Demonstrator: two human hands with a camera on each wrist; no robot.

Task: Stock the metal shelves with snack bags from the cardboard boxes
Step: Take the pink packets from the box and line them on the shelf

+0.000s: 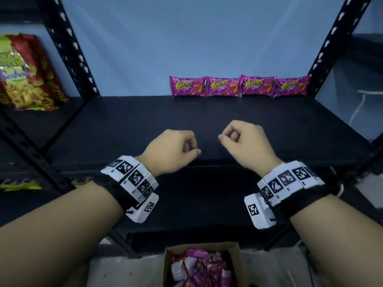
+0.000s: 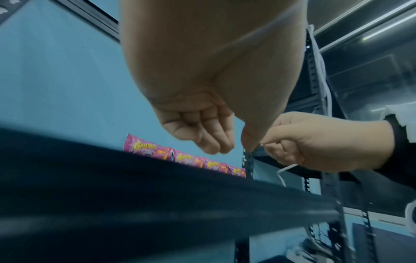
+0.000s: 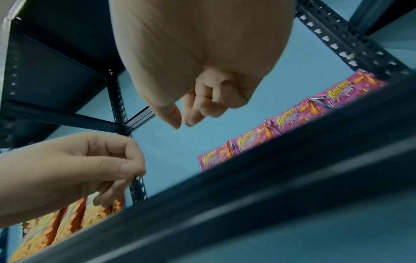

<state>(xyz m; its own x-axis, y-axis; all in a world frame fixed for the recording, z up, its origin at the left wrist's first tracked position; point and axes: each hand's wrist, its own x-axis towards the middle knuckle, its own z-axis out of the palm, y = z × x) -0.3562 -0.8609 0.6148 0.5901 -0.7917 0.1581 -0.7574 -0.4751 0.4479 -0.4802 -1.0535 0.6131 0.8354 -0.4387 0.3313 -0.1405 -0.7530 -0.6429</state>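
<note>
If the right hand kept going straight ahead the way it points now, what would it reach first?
The right hand points across the black shelf toward the back wall. The shelf surface ahead looks bare, so it would probably meet the row of pink snack bags standing at the back, likely a middle one; depth is hard to judge.

Left hand (image 1: 173,149) and right hand (image 1: 245,139) side by side, fingers loosely curled, empty.

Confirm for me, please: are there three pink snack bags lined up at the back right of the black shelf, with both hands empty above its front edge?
Not quite: the head view shows four pink snack bags at the back right of the black shelf, not three. The left hand and right hand are indeed empty above its front edge.
</note>
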